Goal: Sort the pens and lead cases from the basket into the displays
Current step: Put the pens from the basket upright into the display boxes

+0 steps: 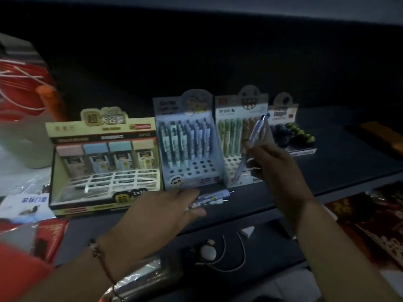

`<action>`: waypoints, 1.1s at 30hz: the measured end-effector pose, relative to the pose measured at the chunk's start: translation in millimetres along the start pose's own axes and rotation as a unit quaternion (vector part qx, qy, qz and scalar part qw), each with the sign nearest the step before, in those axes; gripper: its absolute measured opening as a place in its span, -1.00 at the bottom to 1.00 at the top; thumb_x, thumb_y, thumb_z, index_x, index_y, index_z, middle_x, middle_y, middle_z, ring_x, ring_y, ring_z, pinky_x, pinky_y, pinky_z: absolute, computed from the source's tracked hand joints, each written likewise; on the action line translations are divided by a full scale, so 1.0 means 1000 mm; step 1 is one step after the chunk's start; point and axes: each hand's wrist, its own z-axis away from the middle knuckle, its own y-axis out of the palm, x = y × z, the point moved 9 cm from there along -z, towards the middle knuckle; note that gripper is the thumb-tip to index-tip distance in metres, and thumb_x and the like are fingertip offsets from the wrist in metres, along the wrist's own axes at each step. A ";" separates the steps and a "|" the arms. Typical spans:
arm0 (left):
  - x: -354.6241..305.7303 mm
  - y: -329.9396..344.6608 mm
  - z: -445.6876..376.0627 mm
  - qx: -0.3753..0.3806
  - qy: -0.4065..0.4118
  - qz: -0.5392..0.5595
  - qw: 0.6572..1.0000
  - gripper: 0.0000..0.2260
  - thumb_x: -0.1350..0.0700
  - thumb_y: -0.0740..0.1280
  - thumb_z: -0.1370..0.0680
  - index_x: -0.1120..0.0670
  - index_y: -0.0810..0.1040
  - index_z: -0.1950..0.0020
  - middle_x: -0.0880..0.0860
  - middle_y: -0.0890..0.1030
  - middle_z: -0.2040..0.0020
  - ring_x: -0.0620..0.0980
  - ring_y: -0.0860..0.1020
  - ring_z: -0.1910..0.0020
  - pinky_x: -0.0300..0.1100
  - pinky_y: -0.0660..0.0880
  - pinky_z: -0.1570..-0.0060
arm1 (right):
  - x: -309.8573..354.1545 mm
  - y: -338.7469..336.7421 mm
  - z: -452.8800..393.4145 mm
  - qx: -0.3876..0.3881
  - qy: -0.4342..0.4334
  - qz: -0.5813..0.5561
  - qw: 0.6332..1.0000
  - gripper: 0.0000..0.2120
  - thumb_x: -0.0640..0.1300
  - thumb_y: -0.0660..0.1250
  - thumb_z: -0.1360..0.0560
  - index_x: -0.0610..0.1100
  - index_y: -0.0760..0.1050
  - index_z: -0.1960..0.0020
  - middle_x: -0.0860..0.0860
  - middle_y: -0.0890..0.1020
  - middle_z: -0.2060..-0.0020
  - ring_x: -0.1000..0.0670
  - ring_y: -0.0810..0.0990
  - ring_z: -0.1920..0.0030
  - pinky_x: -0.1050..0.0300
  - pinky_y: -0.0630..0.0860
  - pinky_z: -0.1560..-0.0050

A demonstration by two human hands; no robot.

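Pen in play: a slim pale-blue plastic pen (254,142), tilted, clicker end up toward one o'clock, tip low over the holes of the green display.
Right hand: the right hand (272,164) pinches that pen near its lower half, fingers curled round the barrel; it hangs in front of the green-and-white cardboard pen display (235,136).
Left hand: the left hand (174,210) lies low at six o'clock of the blue display, fingers wrapped on a small bundle of pale-blue pens (214,198) whose tips poke out toward three o'clock.
Target, I'd say: the pale-blue cardboard pen display with cartoon header (185,147), at nine o'clock of the lifted pen; its pens match the held one, and empty holes show in its front rows.
Lead cases: the cream cardboard display of pastel lead cases (104,158) sits at the far nine o'clock, back row filled, front grid open.
Also on the shelf: a dark display of round erasers (290,134) at three o'clock of the green one.
Doing it well: swing the pen left to the blue display, bring it nearly upright, aim the tip at a free hole, and slide down gently.
Watch out: light is dim and the holes are close together, so steady the wrist and avoid knocking standing pens.
Basket: cannot tell where it is in this view.
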 end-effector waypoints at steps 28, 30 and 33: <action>0.045 0.024 0.023 0.006 -0.073 0.004 0.997 -0.70 -0.03 0.49 -0.43 0.01 0.61 -0.12 -0.07 0.61 0.13 -0.06 0.60 0.32 -0.24 0.42 0.47 | -0.026 0.107 -0.057 -0.007 -0.159 0.262 0.952 -0.89 -0.03 0.41 -0.55 -0.06 0.58 0.06 0.17 0.56 0.26 0.12 0.55 0.27 0.16 0.51 0.20; 0.047 0.023 0.023 0.005 -0.077 0.009 0.997 -0.71 -0.04 0.47 -0.45 0.00 0.60 -0.13 -0.08 0.61 0.15 -0.07 0.59 0.33 -0.24 0.42 0.47 | -0.027 0.106 -0.058 -0.018 -0.145 0.262 0.954 -0.77 -0.02 0.41 -0.55 -0.10 0.59 -0.16 0.19 0.55 0.18 0.08 0.60 0.15 0.14 0.55 0.10; 0.050 0.023 0.023 0.003 -0.082 0.010 0.997 -0.70 -0.04 0.45 -0.46 0.00 0.60 -0.15 -0.07 0.61 0.15 -0.06 0.59 0.33 -0.24 0.43 0.48 | -0.029 0.109 -0.060 -0.011 -0.148 0.292 0.945 -0.83 -0.02 0.39 -0.57 -0.11 0.57 -0.06 0.21 0.50 0.28 0.06 0.58 0.20 0.10 0.55 0.13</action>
